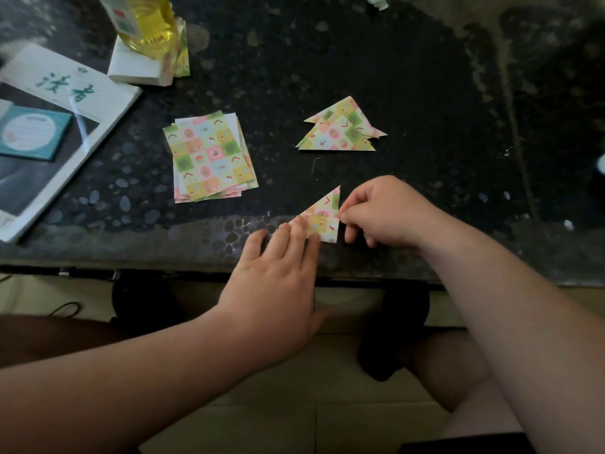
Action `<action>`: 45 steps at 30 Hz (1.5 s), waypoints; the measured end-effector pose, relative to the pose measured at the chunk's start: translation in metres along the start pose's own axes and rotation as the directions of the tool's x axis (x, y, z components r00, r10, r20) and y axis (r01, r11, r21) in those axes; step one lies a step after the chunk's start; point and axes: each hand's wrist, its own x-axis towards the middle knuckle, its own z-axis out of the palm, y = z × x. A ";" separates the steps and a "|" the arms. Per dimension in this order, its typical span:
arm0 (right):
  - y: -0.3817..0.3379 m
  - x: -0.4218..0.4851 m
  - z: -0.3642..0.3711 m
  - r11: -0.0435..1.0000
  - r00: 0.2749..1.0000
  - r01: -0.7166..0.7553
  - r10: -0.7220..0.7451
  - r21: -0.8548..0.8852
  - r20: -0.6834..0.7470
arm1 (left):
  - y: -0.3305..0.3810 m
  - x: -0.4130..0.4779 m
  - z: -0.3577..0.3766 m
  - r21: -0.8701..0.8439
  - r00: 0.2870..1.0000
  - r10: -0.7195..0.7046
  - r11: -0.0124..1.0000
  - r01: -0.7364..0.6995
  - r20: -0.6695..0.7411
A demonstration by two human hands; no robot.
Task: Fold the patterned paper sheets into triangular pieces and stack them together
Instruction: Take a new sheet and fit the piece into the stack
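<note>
The folded triangle (324, 218) lies at the near edge of the table (327, 60), right in front of you, with its long edge slanting up to a point at the top right. Your left hand (278, 270) lies flat, its grip apart: the straight fingers (302, 226) press down on the triangle's left corner and lower edge. The grip of your right hand (383, 214) is clamped on the triangle's upright right edge, thumb and forefinger pinching the paper about halfway up, with the other fingers curled under.

Farther from you and a little to the right, well apart from your hands, sits the pile of folded triangles (342, 127), loosely overlapped with corners sticking out on both sides. To its left lies the stack of patterned sheets (211, 155), unfolded, fanned slightly askew, pattern side up.

Along the table's left side a magazine (82, 93) hangs partly over the edge, with a teal notepad (32, 132) resting on it. Behind that, a bottle of yellow liquid (147, 24) stands on a white box (137, 65). A crumpled white scrap (378, 1) shows at the far edge.
</note>
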 end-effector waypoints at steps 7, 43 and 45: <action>0.002 0.002 0.001 0.996 0.999 0.034 -0.034 -0.080 0.000 | -0.009 -0.002 -0.005 -0.051 1.000 0.019 0.999 -0.019 -0.003; 0.000 0.005 0.010 0.997 0.997 0.055 -0.053 -0.050 0.049 | -0.007 -0.004 -0.013 -0.075 0.997 0.053 0.996 -0.049 0.048; 0.000 0.006 0.011 0.998 0.998 0.047 -0.045 -0.050 0.039 | -0.007 -0.003 -0.012 -0.065 0.998 0.052 0.997 -0.049 0.046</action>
